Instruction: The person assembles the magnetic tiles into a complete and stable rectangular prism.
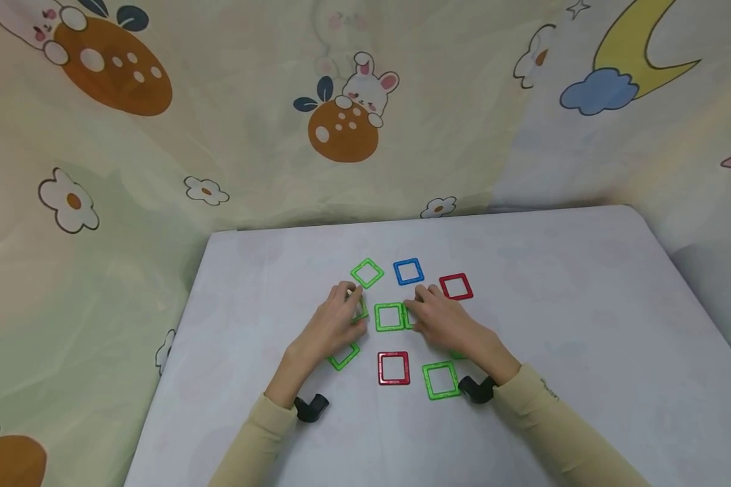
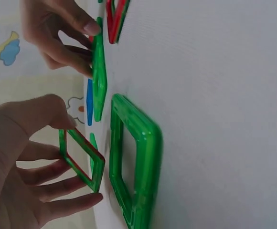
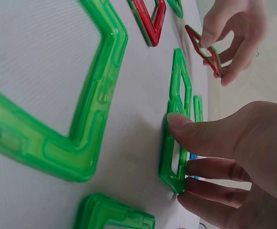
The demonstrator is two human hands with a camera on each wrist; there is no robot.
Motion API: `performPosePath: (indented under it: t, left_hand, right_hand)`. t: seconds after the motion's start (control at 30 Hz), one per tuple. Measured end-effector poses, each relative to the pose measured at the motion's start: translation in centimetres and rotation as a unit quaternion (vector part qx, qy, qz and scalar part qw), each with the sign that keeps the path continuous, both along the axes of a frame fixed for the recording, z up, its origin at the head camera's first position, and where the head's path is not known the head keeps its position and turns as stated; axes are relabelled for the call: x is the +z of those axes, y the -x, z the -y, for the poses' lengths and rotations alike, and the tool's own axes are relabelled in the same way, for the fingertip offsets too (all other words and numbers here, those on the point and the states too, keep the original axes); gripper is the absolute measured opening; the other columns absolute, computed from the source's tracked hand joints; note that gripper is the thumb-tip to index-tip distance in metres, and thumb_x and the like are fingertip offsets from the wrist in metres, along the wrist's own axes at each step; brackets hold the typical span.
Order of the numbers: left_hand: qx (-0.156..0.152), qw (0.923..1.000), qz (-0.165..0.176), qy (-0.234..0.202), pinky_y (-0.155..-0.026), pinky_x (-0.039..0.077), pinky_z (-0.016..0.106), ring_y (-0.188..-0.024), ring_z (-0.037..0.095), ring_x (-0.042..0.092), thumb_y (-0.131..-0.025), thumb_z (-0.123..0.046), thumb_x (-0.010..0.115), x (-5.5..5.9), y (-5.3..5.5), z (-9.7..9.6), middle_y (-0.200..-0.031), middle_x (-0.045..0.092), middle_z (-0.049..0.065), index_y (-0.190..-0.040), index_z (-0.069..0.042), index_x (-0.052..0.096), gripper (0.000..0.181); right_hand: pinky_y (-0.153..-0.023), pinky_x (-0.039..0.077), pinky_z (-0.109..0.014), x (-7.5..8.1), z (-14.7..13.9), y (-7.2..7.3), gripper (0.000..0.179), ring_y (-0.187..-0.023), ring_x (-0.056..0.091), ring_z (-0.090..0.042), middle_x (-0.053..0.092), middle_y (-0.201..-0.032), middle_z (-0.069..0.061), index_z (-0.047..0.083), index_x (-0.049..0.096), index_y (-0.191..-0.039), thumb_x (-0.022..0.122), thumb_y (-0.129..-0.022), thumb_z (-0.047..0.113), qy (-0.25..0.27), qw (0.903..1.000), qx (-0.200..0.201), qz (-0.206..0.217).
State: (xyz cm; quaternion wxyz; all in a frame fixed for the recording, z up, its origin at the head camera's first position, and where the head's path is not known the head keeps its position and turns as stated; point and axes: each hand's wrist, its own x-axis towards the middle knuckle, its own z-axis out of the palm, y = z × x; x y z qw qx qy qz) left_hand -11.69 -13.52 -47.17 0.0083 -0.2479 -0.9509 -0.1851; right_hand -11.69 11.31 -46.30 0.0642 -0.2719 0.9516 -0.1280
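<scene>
My left hand (image 1: 335, 321) holds a square open-centred magnetic tile between thumb and fingers. In the left wrist view this tile (image 2: 100, 173) is green with red along its inner edge; in the right wrist view its red side shows. The right hand (image 1: 441, 318) pinches a green magnetic tile (image 3: 165, 160), thumb on one side and fingers on the other. That tile stands edge to edge with a second green tile (image 1: 389, 328) in the middle of the layout. Fingers cover part of both held tiles in the head view.
On the white table (image 1: 554, 304), a green tile (image 1: 355, 272), a blue tile (image 1: 420, 270) and a red tile (image 1: 453, 276) lie beyond the hands. Nearer lie a red tile (image 1: 393, 382) and a green tile (image 1: 428, 383). Another green tile (image 1: 348, 360) lies by the left wrist.
</scene>
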Motion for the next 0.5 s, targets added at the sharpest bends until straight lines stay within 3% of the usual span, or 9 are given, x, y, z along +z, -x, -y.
performPosePath:
  t: [0.27,0.5]
  left_hand:
    - [-0.011,0.9937,0.085,-0.073,-0.089,0.055,0.032,-0.110,0.019,0.052,-0.088,-0.015,0.078,0.64,-0.08,-0.54,-0.140,0.049,0.011,-0.146,0.000,0.052,0.065]
    - [-0.022,0.9878,0.114,-0.104,-0.088,0.053,0.030,-0.107,0.017,0.051,-0.086,-0.015,0.076,0.70,0.09,-0.83,-0.132,0.047,0.005,-0.144,-0.003,0.051,0.065]
  right_hand:
    - [-0.081,0.058,-0.032,0.10,-0.02,0.23,0.051,-0.103,0.054,-0.024,0.062,-0.119,-0.011,0.007,0.069,-0.132,0.085,-0.085,0.019,-0.007,1.0000,0.001,0.005]
    - [-0.081,0.057,-0.032,0.10,0.04,0.36,0.050,-0.103,0.054,-0.024,0.062,-0.118,-0.011,0.006,0.069,-0.132,0.085,-0.086,0.019,-0.006,0.9999,0.003,0.008]
